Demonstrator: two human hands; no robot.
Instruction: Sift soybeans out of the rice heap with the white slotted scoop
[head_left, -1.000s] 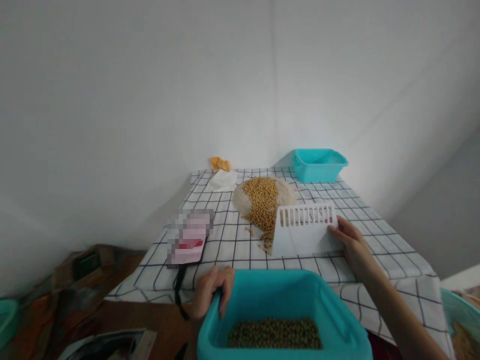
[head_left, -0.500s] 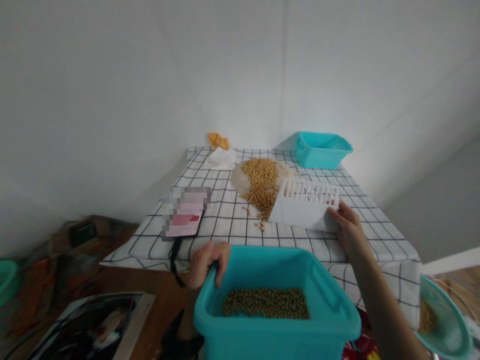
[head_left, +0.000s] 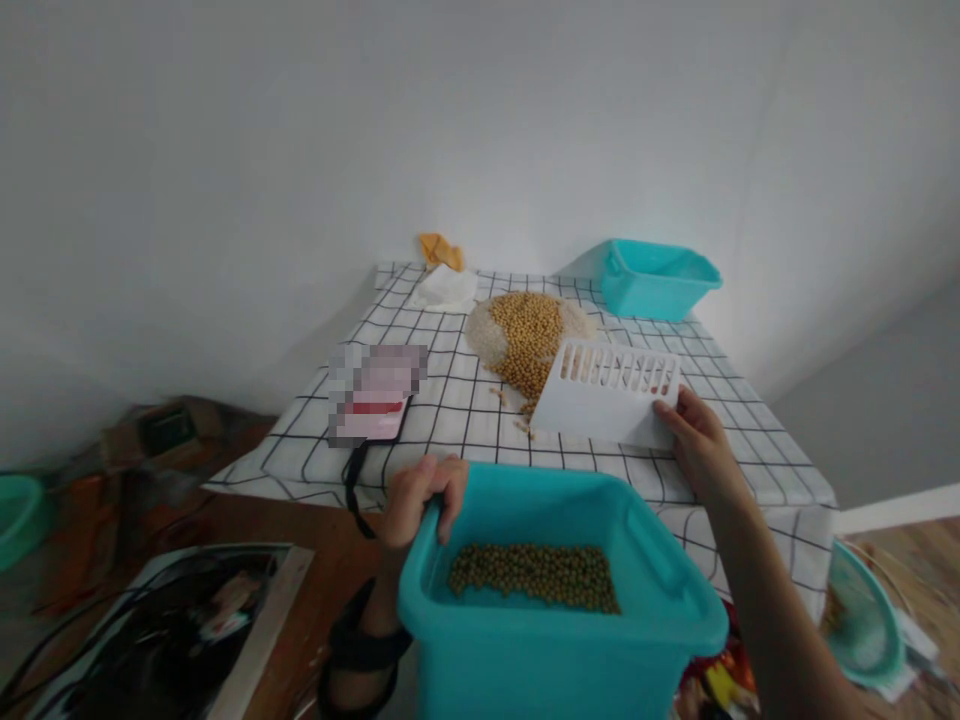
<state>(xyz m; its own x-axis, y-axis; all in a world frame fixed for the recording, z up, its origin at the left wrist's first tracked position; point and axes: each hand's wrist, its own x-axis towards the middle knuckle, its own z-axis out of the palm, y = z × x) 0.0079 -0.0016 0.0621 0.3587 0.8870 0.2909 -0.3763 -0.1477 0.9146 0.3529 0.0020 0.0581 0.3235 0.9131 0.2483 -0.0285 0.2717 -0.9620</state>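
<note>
My left hand grips the near-left rim of a teal plastic tub that holds a layer of green beans. My right hand holds the right edge of a white slotted scoop, which rests tilted on the checked tablecloth. The scoop's left edge touches a pile of yellow soybeans lying over white rice. A few loose soybeans are scattered just in front of the scoop.
A second teal tub stands at the table's far right corner. White tissue and an orange scrap lie at the far edge. A blurred pink object with a black strap lies left. Clutter and a teal basin sit on the floor.
The camera view has dropped back and shifted. The scoop has tilted and slid slightly toward the soybean pile. My left hand has kept its grip on the tub rim.
</note>
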